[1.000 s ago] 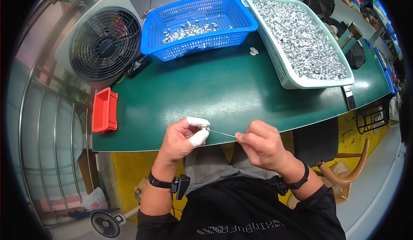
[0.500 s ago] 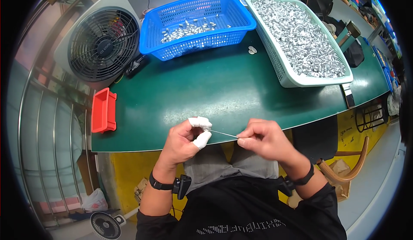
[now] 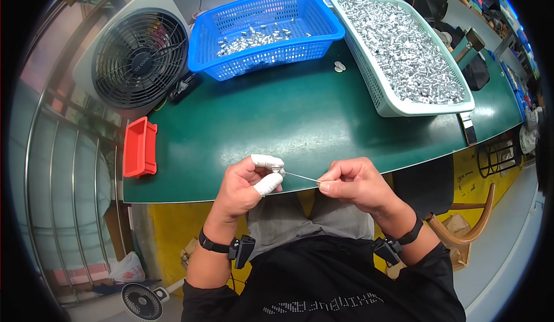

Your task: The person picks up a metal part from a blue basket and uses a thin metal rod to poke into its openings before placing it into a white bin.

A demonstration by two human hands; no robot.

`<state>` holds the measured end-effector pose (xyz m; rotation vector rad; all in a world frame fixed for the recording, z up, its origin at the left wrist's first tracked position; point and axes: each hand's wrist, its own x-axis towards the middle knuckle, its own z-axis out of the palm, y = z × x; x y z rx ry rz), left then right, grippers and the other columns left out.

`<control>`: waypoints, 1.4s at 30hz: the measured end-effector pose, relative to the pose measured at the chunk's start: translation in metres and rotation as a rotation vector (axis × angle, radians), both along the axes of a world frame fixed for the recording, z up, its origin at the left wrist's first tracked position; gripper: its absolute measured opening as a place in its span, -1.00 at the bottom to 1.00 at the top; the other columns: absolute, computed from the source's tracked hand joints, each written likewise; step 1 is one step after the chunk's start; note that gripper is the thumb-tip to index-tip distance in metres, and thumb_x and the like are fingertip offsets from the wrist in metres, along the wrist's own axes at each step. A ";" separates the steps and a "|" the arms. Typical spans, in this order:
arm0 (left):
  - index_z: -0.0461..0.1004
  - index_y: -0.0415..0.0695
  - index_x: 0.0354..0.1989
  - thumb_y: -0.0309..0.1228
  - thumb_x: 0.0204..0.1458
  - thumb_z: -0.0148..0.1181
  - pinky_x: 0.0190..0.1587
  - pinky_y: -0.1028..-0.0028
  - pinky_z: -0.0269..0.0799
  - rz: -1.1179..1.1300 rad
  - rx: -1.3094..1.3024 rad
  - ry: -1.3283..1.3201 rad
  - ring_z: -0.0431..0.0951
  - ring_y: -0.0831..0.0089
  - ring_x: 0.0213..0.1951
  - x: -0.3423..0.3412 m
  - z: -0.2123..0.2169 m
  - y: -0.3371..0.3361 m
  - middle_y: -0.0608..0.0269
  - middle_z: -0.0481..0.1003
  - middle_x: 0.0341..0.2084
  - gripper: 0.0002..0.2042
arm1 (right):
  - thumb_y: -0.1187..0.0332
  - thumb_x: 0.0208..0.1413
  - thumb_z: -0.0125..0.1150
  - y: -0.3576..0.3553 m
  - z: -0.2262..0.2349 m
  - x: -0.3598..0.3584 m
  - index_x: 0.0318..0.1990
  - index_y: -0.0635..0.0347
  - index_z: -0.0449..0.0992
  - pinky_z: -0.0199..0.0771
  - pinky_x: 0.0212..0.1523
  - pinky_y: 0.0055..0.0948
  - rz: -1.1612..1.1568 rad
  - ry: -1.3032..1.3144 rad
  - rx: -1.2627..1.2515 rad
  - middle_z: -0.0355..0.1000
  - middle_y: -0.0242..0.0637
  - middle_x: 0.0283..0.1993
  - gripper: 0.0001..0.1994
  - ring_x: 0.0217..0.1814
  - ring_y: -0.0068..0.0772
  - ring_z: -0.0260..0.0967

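Above the table's near edge, my left hand pinches a small silvery metal part between its thumb and forefinger. White coverings wrap both of those fingertips and hide much of the part. My right hand is closed on a thin straight metal rod, held between thumb and bent forefinger. The rod's far tip meets the metal part at my left fingertips; I cannot tell whether it goes inside.
On the green table stand a blue basket with some metal parts and a pale green basket heaped with them. A red bin and a box fan are at left. A brush lies at right.
The fingers of my left hand have shifted slightly around the metal part, and the thumb has moved a little. My right hand holds the rod in nearly the same place.
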<state>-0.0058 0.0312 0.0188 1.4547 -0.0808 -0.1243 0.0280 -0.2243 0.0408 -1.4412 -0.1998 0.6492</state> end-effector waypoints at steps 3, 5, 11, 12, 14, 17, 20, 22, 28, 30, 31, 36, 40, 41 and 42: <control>0.52 -0.28 -0.14 -0.64 0.10 0.21 -0.30 0.49 0.52 -0.053 -0.116 0.061 0.57 0.48 -0.37 0.000 -0.004 0.005 0.18 0.56 -0.30 -0.84 | 0.58 -0.02 0.33 -0.001 0.003 0.002 -0.38 0.29 0.55 0.22 -0.56 -0.43 0.021 0.269 0.054 0.27 -0.31 -0.51 -0.93 -0.52 -0.41 0.29; 0.52 -0.30 -0.14 -0.65 0.10 0.19 -0.32 0.44 0.53 -0.075 -0.203 0.148 0.56 0.44 -0.38 0.002 -0.004 0.006 0.14 0.55 -0.29 -0.84 | 0.62 -0.06 0.36 0.002 -0.005 0.003 -0.38 0.28 0.56 0.17 -0.57 -0.44 -0.047 -0.757 -0.183 0.27 -0.29 -0.53 -0.90 -0.54 -0.37 0.27; 0.51 -0.31 -0.14 -0.67 0.10 0.18 -0.32 0.41 0.54 -0.106 -0.410 0.257 0.56 0.42 -0.37 0.005 -0.001 0.003 0.13 0.54 -0.29 -0.84 | 0.59 -0.04 0.40 -0.003 -0.002 0.007 -0.37 0.27 0.58 0.14 -0.57 -0.48 -0.052 -1.391 -0.398 0.28 -0.30 -0.53 -0.90 -0.54 -0.41 0.27; 0.51 -0.31 -0.14 -0.66 0.11 0.17 -0.32 0.40 0.54 -0.106 -0.425 0.251 0.56 0.42 -0.37 0.005 -0.001 0.001 0.13 0.54 -0.30 -0.84 | 0.57 -0.02 0.38 -0.003 -0.002 0.005 -0.38 0.27 0.56 0.16 -0.57 -0.47 -0.064 -1.281 -0.347 0.26 -0.29 -0.54 -0.91 -0.55 -0.38 0.26; 0.51 -0.31 -0.14 -0.65 0.12 0.16 -0.33 0.40 0.54 -0.101 -0.455 0.238 0.55 0.43 -0.38 0.004 -0.001 -0.002 0.13 0.54 -0.31 -0.85 | 0.54 0.02 0.34 -0.002 -0.001 0.002 -0.40 0.26 0.54 0.19 -0.58 -0.44 -0.083 -1.063 -0.246 0.22 -0.27 -0.54 -0.93 -0.57 -0.30 0.24; 0.52 -0.30 -0.13 -0.62 0.14 0.17 -0.30 0.44 0.55 -0.009 -0.032 0.010 0.56 0.46 -0.36 0.002 0.001 -0.009 0.17 0.54 -0.34 -0.85 | 0.58 -0.04 0.37 -0.007 0.007 0.002 -0.37 0.30 0.56 0.15 -0.57 -0.47 -0.026 -0.195 -0.083 0.26 -0.30 -0.54 -0.91 -0.55 -0.41 0.25; 0.52 -0.29 -0.13 -0.60 0.14 0.18 -0.28 0.46 0.54 0.029 0.119 -0.067 0.56 0.49 -0.35 0.000 0.005 -0.011 0.20 0.54 -0.35 -0.86 | 0.60 -0.04 0.38 -0.010 0.007 0.000 -0.34 0.32 0.58 0.14 -0.56 -0.51 -0.003 0.246 0.022 0.31 -0.34 -0.52 -0.89 -0.53 -0.52 0.26; 0.53 -0.29 -0.14 -0.59 0.15 0.17 -0.27 0.48 0.53 0.021 -0.002 0.007 0.55 0.51 -0.34 -0.002 0.007 -0.012 0.21 0.54 -0.34 -0.86 | 0.60 -0.01 0.36 -0.010 0.005 -0.001 -0.32 0.34 0.60 0.16 -0.55 -0.56 -0.011 0.262 0.065 0.37 -0.40 -0.48 -0.91 -0.51 -0.62 0.26; 0.50 -0.31 -0.12 -0.67 0.12 0.15 -0.25 0.49 0.52 -0.109 -0.126 0.184 0.56 0.47 -0.34 0.003 0.008 -0.004 0.19 0.54 -0.32 -0.83 | 0.58 0.04 0.34 -0.004 -0.002 -0.004 -0.32 0.36 0.61 0.17 -0.53 -0.59 -0.017 -1.171 -0.377 0.40 -0.43 -0.45 -0.95 -0.48 -0.70 0.26; 0.50 -0.31 -0.12 -0.66 0.11 0.16 -0.25 0.48 0.53 -0.008 0.224 0.005 0.57 0.46 -0.35 0.001 0.014 -0.010 0.17 0.54 -0.32 -0.83 | 0.58 0.03 0.34 -0.001 -0.003 -0.006 -0.35 0.35 0.61 0.18 -0.53 -0.58 -0.040 -0.679 -0.207 0.38 -0.41 -0.47 -0.96 -0.49 -0.68 0.26; 0.50 -0.31 -0.12 -0.66 0.11 0.16 -0.25 0.48 0.53 -0.007 0.224 0.005 0.57 0.46 -0.35 0.001 0.013 -0.009 0.17 0.54 -0.32 -0.83 | 0.58 0.03 0.34 -0.002 -0.003 -0.005 -0.35 0.35 0.61 0.18 -0.53 -0.58 -0.039 -0.679 -0.206 0.38 -0.41 -0.47 -0.96 -0.49 -0.68 0.26; 0.50 -0.33 -0.15 -0.65 0.11 0.16 -0.26 0.47 0.53 -0.124 -0.032 0.107 0.58 0.44 -0.35 0.002 0.006 -0.006 0.17 0.55 -0.33 -0.85 | 0.56 -0.01 0.35 -0.005 -0.002 -0.002 -0.35 0.33 0.60 0.23 -0.53 -0.53 0.011 -0.070 -0.026 0.34 -0.34 -0.49 -0.93 -0.51 -0.53 0.30; 0.50 -0.33 -0.16 -0.64 0.10 0.18 -0.26 0.47 0.53 -0.135 -0.127 0.175 0.58 0.43 -0.35 0.005 0.006 -0.004 0.18 0.55 -0.33 -0.86 | 0.60 0.00 0.36 0.001 -0.005 -0.004 -0.35 0.33 0.60 0.19 -0.54 -0.53 -0.031 -0.860 -0.234 0.34 -0.36 -0.51 -0.94 -0.51 -0.60 0.28; 0.50 -0.33 -0.17 -0.64 0.10 0.18 -0.26 0.47 0.53 -0.147 -0.137 0.199 0.58 0.43 -0.35 0.006 0.006 -0.004 0.18 0.55 -0.33 -0.86 | 0.60 0.00 0.35 0.003 -0.005 -0.004 -0.34 0.33 0.60 0.19 -0.55 -0.52 -0.045 -1.124 -0.327 0.34 -0.34 -0.52 -0.93 -0.52 -0.58 0.28; 0.50 -0.32 -0.17 -0.64 0.09 0.19 -0.26 0.47 0.53 -0.159 -0.146 0.224 0.58 0.43 -0.35 0.007 0.007 -0.004 0.18 0.55 -0.33 -0.86 | 0.60 0.00 0.35 0.003 -0.006 -0.005 -0.34 0.32 0.59 0.20 -0.55 -0.51 -0.060 -1.388 -0.422 0.34 -0.33 -0.52 -0.93 -0.53 -0.55 0.29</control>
